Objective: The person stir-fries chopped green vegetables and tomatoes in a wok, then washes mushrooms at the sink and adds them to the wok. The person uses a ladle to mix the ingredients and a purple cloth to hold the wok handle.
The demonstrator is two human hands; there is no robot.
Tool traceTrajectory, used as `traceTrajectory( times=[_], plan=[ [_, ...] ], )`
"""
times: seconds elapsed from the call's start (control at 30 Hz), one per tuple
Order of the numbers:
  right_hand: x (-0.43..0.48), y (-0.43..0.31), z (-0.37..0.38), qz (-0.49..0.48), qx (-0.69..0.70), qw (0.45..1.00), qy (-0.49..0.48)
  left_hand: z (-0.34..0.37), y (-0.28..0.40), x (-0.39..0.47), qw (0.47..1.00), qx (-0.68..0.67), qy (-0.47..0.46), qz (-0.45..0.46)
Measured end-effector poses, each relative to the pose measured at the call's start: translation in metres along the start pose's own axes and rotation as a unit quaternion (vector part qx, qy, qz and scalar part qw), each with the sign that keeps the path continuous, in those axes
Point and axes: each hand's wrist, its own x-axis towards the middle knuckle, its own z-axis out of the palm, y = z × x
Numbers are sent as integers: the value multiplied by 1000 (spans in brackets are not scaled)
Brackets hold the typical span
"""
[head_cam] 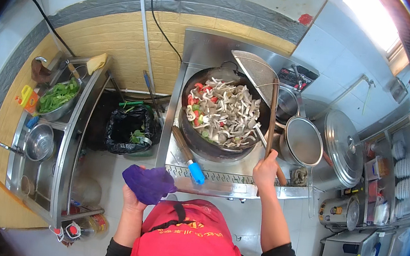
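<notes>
My left hand [133, 198] holds a crumpled purple cloth [150, 183] in front of the stove's front edge. My right hand [266, 169] is closed around a long wooden stick [272, 117] that stands up along the right side of a large dark wok [217, 153]. Sliced oyster mushrooms [230, 112] fill the wok, with red pepper pieces [192, 99] and green pieces at the left. A metal utensil shaft [261, 135] reaches from the food toward my right hand; its wooden end [281, 176] shows beyond. Whether I grip that too is unclear.
A mesh strainer [256, 71] leans over the wok's back right. A bamboo brush [183, 144] with a blue handle lies front left. Right stand a sieve [303, 142] and a lidded stockpot [342, 137]. Left are a lined bin [115, 124] and a sink unit with leafy greens [59, 96].
</notes>
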Motion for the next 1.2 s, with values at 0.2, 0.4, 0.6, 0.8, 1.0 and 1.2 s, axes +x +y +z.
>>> traceTrajectory(
  times=[0.2, 0.4, 0.6, 0.8, 1.0, 1.2],
  plan=[
    [-5, -4, 5, 41, 28, 999, -4, 5, 0, 7, 994, 92, 18, -55],
    [-7, -1, 10, 53, 29, 998, -1, 1, 0, 10, 992, 82, 23, -89],
    [-10, -29, -15, 229, 337, 910, -74, -4, 6, 10, 992, 24, 74, -95],
    [-11, -97, -35, 189, 498, 796, -286, -14, 22, -11, 996, -5, -18, -92],
    [-32, -200, 59, 190, 457, 634, -594, -34, 41, -83, 999, -34, 16, -9],
    [-76, -320, 218, 225, 371, 447, -782, -44, 44, -149, 971, 52, 151, 180]
  ],
)
